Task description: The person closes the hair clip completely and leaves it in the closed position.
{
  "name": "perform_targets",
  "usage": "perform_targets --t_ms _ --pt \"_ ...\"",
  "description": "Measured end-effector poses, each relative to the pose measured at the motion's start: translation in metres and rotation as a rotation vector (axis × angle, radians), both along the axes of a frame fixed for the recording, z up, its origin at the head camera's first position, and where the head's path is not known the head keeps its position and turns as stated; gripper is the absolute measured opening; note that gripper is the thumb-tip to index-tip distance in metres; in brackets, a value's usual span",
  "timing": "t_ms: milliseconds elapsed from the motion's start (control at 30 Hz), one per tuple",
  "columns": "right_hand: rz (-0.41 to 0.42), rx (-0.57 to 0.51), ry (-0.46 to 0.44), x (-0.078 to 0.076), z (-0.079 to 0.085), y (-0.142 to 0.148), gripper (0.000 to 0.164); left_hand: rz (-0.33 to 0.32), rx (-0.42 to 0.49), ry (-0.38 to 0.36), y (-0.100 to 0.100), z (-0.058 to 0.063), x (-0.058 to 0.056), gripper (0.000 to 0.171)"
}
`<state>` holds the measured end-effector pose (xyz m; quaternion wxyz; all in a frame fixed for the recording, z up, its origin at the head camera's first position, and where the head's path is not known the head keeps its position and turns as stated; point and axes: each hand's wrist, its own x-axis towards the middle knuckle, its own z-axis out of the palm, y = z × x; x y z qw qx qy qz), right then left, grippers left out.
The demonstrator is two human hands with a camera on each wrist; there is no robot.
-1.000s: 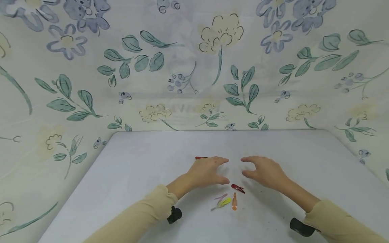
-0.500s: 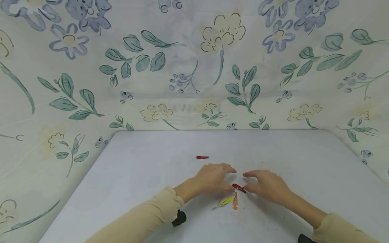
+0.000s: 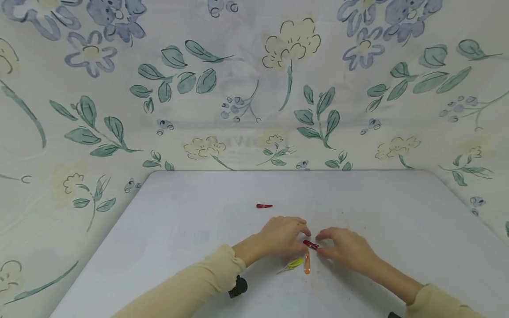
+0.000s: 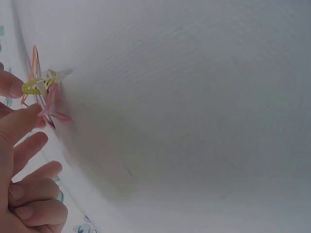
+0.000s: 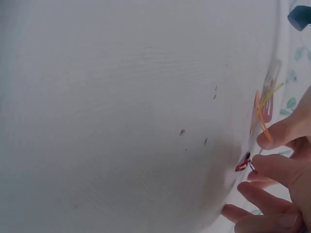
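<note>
A: From the head view, where are the hands?

B: Around the dark red clip [image 3: 310, 245] on the white counter [image 3: 191, 203]. The left hand [image 3: 281, 236] is at its nine o'clock, the right hand [image 3: 350, 251] at its three.

A: And each grip?

B: The left grip is loose, thumb and fingertips apart beside the clip's ten o'clock end. On the right, the thumb meets the clip's four o'clock end, with a fingertip just above it; I can't tell whether it pinches.

A: Which clips lie nearby?

B: An orange clip [image 3: 307, 263] sits at the dark red one's six o'clock, pointing twelve to six. A yellow clip [image 3: 295, 263] is between seven and eight, with a pale thin piece [image 3: 281, 270] at its eight o'clock end, too small to make out.

A: Anything pink?

B: Yes, in the left wrist view: a pink clip [image 4: 54, 97] just beside the left thumb tip, towards two o'clock. Touching or not, I can't say.

A: Farther off?

B: A red clip [image 3: 264, 206] lies towards ten o'clock, beyond the left hand. Behind the counter, at twelve, hangs a floral cloth [image 3: 238, 150].
</note>
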<state>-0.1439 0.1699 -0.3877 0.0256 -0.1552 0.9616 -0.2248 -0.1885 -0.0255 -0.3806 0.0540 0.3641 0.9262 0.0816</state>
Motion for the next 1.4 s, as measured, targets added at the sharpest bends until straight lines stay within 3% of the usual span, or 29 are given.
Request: perform_targets --t_ms 633,1400 --pt "-0.032 0.030 0.086 0.006 -0.002 -0.012 0.005 -0.011 0.046 -0.010 0.003 -0.002 0.005 0.013" --pt "-0.077 0.037 0.106 0.008 -0.003 -0.016 0.005 0.000 0.028 -0.004 0.007 -0.003 0.005 0.005"
